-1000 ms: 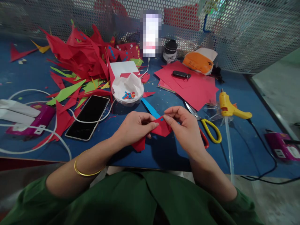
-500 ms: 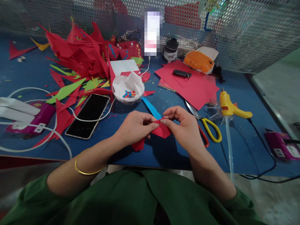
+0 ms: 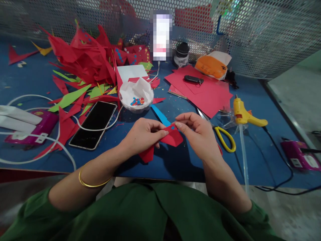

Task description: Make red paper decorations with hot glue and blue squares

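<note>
A folded strip of red paper (image 3: 173, 137) is held up over the table between my two hands. My left hand (image 3: 144, 135) pinches it between thumb and fingers, and its other end (image 3: 147, 154) hangs out below that palm. With thumb and fingertips, my right hand (image 3: 194, 132) grips the strip's upper right corner. One small blue diamond shows on the red surface between my thumbs. Just beyond my hands lies a blue paper strip (image 3: 159, 114). Yellow-and-red-handled scissors (image 3: 225, 139) rest beside my right hand, partly hidden by it.
A bowl (image 3: 122, 100) lined with white paper holds small coloured bits. Left are a phone (image 3: 92, 125), a white cable and a heap of red paper pieces (image 3: 82, 57). Right are red sheets (image 3: 208, 97), a yellow glue gun (image 3: 242, 112) and a purple box (image 3: 299, 155).
My right thumb and fingers have shifted to the strip's corner, and the blue diamond on the red paper now shows. My left hand keeps its pinch.
</note>
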`<control>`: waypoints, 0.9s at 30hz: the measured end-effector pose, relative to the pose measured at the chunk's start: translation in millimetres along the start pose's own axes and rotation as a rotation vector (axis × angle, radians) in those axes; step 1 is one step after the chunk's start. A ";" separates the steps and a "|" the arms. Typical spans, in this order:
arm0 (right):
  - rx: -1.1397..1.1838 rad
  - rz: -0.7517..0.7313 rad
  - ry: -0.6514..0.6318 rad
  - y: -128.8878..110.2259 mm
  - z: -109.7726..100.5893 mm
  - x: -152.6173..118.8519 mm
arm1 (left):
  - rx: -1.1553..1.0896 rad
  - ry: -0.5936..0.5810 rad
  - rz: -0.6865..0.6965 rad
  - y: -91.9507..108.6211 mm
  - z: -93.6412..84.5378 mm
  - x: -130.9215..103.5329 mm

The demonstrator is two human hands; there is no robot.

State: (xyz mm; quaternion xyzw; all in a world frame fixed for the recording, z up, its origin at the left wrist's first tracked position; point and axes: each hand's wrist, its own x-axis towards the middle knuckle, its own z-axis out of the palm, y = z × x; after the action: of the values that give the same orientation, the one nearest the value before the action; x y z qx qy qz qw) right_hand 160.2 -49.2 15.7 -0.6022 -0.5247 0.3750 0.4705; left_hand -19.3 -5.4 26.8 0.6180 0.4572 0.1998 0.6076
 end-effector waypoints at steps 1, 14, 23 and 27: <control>-0.020 0.000 -0.009 -0.6 0.9 -0.7 | -0.002 -0.001 -0.001 0.3 0.3 -0.1; -0.103 -0.034 0.057 -3.1 8.9 -5.0 | 0.010 -0.015 0.028 -0.3 1.4 -1.1; -0.154 -0.093 0.102 0.1 13.9 -7.8 | 0.002 0.006 0.001 3.0 1.8 -1.7; -0.097 -0.039 0.046 -1.4 11.6 -6.3 | -0.006 0.011 -0.021 5.1 1.1 -1.3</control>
State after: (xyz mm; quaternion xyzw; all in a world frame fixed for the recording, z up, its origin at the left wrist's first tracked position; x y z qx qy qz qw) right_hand 147.8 -53.4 13.6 -0.6222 -0.5431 0.3261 0.4600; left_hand -17.4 -6.2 31.8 0.6102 0.4662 0.1985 0.6090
